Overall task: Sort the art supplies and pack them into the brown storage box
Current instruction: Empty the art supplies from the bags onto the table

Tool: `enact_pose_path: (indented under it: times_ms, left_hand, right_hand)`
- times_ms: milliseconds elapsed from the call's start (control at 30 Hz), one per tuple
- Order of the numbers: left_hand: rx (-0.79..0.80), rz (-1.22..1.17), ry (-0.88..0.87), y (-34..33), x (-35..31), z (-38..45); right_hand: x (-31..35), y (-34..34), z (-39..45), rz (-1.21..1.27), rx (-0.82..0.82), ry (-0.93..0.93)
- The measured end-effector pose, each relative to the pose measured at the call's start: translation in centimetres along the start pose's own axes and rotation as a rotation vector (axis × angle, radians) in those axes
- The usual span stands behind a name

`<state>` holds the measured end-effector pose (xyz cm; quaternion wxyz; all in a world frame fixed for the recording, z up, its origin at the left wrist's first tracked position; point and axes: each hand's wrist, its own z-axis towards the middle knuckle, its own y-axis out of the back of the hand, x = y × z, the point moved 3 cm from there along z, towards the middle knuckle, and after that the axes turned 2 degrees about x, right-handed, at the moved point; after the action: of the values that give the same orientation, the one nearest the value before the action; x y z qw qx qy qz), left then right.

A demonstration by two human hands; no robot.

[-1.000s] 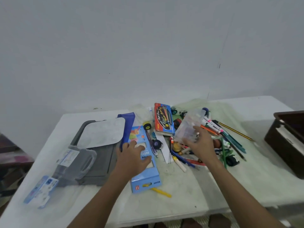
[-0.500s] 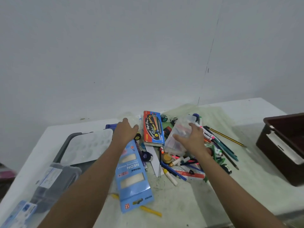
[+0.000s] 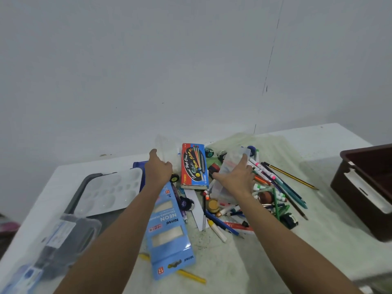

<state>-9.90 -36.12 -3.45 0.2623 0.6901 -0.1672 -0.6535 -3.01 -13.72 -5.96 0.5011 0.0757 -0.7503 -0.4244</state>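
Sorting barely begun, box not yet filled

Head view: both hands reach into the heap of supplies on the table [image 3: 318, 240]. Left hand [image 3: 158, 170] stretches to the far edge, its fingers at a clear plastic piece [image 3: 164, 148] that is too faint to identify; whether they close on it I cannot tell. Just right of that hand lies the red pencil case [image 3: 194, 165], and under its forearm the blue Neon pack [image 3: 168, 228]. Left of the forearm sits a white palette [image 3: 110, 193] on a grey lid.

Right hand [image 3: 236, 180] lies on a clear plastic container [image 3: 233, 166], fingers spread across its top and thumb at its near side, seemingly grasping it. Markers and pencils [image 3: 275, 183] fan out to that hand's right.

Brown box [image 3: 350, 187] stands well apart, further right at the table's edge; what shows of its inside holds no supplies. By my judgement, nearly all the sorting and packing remains.
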Motion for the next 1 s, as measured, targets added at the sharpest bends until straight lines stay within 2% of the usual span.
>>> enact_pose_path:
  times_ms: [100,233,333,433,700,867,1000]
  left_hand:
    - [-0.039,-0.009,-0.077,2.0,-0.3,-1.4]
    - [-0.133,0.004,-0.165,5.7,0.3,-3.7]
    - [-0.140,0.020,-0.129,8.3,2.3,-5.5]
    - [-0.168,0.044,-0.091,10.6,4.7,-7.5]
    - [-0.223,0.087,0.056,16.1,10.6,-11.8]
    - [-0.265,0.141,0.101,18.5,12.9,-13.5]
    - [-0.281,0.168,0.121,19.3,14.0,-14.2]
  right_hand:
    - [-0.1,1.1,-0.9,0.100,-0.015,0.017]
    - [-0.3,2.9,-3.7,0.243,0.049,0.076]
    - [-0.3,3.8,-6.8,0.393,0.142,0.147]
    - [1.0,3.4,-9.7,0.434,0.237,0.279]
    - [5.7,-2.9,-14.7,0.318,0.460,0.492]
    - [6.2,-5.8,-17.4,0.172,0.485,0.605]
    - [6.7,-7.5,-18.5,0.095,0.468,0.627]
